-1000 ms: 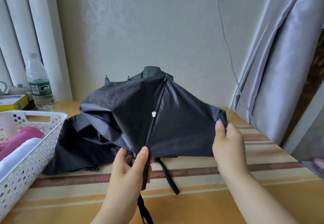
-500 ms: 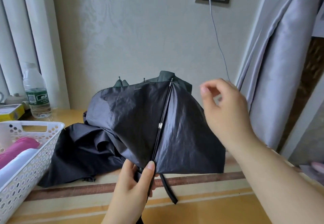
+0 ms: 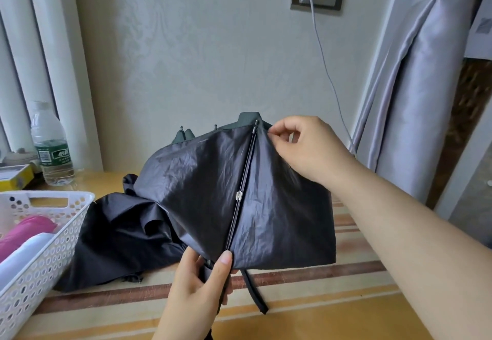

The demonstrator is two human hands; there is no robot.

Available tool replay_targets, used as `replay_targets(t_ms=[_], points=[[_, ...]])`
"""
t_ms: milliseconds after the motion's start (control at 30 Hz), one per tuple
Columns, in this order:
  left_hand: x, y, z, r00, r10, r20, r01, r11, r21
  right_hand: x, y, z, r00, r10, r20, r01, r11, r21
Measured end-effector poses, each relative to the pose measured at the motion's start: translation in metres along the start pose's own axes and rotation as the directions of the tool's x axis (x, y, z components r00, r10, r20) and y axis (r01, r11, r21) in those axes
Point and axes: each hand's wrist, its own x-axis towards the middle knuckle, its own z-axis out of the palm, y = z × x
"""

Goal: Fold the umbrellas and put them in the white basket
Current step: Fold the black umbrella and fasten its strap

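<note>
sagging black umbrella [image 3: 202, 180], crinkled canopy, half-collapsed

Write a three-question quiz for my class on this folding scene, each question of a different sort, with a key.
1. True or false: the left hand grips the lower end of the black fabric umbrella.
2. What does the right hand pinch? A) the clear plastic water bottle B) the umbrella's canopy beside the top rib tip C) the white charging cable
3. Fill in: the white perforated plastic basket already holds a folded ____ umbrella beside a white one.

Key: 1 true; 2 B; 3 pink.
</note>
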Motion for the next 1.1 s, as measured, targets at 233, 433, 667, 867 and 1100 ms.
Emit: replay_targets(t_ms=[233, 433, 667, 867, 1100], points=[[-0.001, -0.01, 0.0, 0.998, 0.06, -0.01, -0.059, 0.993, 0.106, 0.012, -0.019, -0.016, 0.888, 0.152, 0.434, -0.217, 0.971, 0.103], [-0.003, -0.005, 0.002, 0.997, 0.077, 0.002, -0.077, 0.988, 0.136, 0.001, -0.013, -0.018, 0.788, 0.018, 0.615, -0.108, 0.988, 0.108], [0.0, -0.004, -0.002, 1.0, 0.026, -0.003, -0.026, 0.991, 0.135, -0.009, -0.011, -0.017, 0.76, 0.072, 0.646, -0.18, 0.978, 0.103], [-0.001, -0.002, -0.002, 1.0, 0.025, 0.0, -0.024, 0.987, 0.156, -0.012, -0.005, -0.015, 0.665, 0.071, 0.744, -0.249, 0.96, 0.13], [-0.002, -0.003, 0.0, 0.998, -0.051, 0.024, 0.045, 0.982, 0.183, -0.021, -0.006, 0.006, 0.504, 0.007, 0.864, -0.371, 0.905, 0.209]])
